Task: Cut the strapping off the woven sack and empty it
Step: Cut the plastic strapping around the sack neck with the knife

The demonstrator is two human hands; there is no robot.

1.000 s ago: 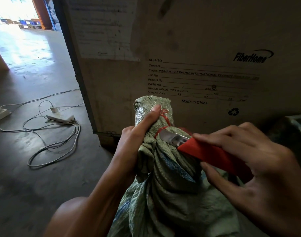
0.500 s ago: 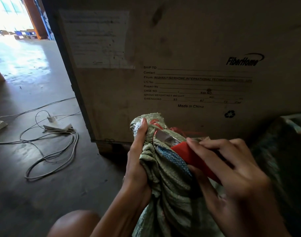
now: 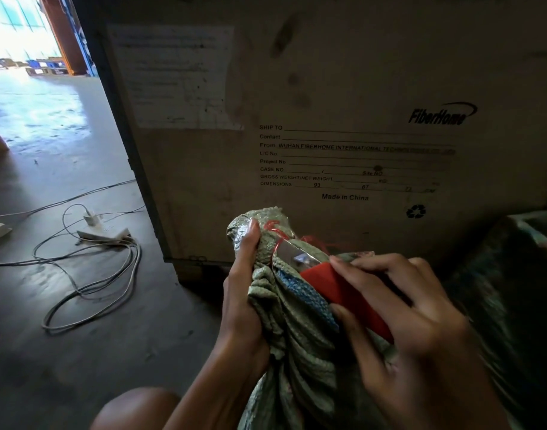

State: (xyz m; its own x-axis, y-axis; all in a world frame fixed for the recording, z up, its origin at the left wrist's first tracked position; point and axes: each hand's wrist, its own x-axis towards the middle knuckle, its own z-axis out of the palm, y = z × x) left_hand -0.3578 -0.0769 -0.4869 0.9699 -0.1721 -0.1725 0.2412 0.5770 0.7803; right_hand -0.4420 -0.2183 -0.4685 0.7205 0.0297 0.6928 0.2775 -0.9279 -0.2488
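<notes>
A grey-green woven sack (image 3: 300, 346) stands in front of me, its bunched neck tied with thin red strapping (image 3: 273, 228). My left hand (image 3: 242, 293) grips the neck from the left, the thumb lying up along the gathered top. My right hand (image 3: 421, 333) holds a red utility knife (image 3: 343, 293). Its metal blade (image 3: 292, 254) lies against the neck, its tip at the red strapping. Loose red strands trail to the right behind the blade.
A big wooden crate (image 3: 343, 103) with printed shipping text stands right behind the sack. Grey cables and a white power strip (image 3: 103, 234) lie on the concrete floor to the left. A dark bin edge (image 3: 532, 225) shows at the right. My knee (image 3: 135, 411) is at bottom.
The sack neck and both hands have shifted lower in view, and my left hand has slid its grip. The blade stays pressed at the red strapping, where loose strands now show.
</notes>
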